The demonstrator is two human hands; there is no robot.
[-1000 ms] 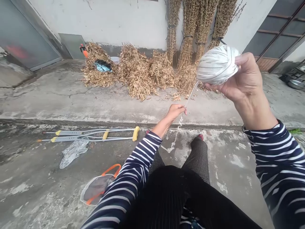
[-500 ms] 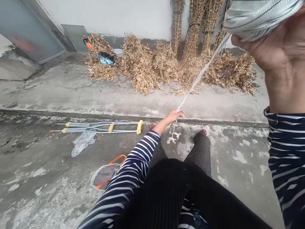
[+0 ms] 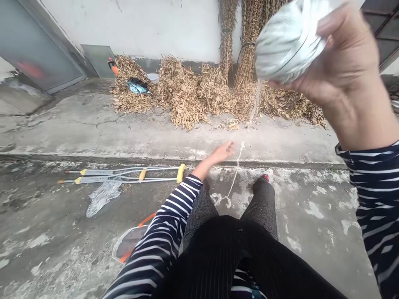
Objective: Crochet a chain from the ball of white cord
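Now that my left hand (image 3: 222, 153) has let go of the white strand (image 3: 237, 166), it hangs open and empty just beside it, while my right hand (image 3: 346, 74) grips the ball of white twine (image 3: 288, 41) high up, the strand trailing to a loose loop (image 3: 219, 200) on the concrete ground (image 3: 62, 137).

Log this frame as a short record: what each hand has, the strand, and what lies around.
Right hand: holds ball of white fabric strip raised
Left hand: open, beside the strip, not gripping it
Strip: hangs from the ball, loops on concrete floor
Nearby: crutches, dried bean stalks
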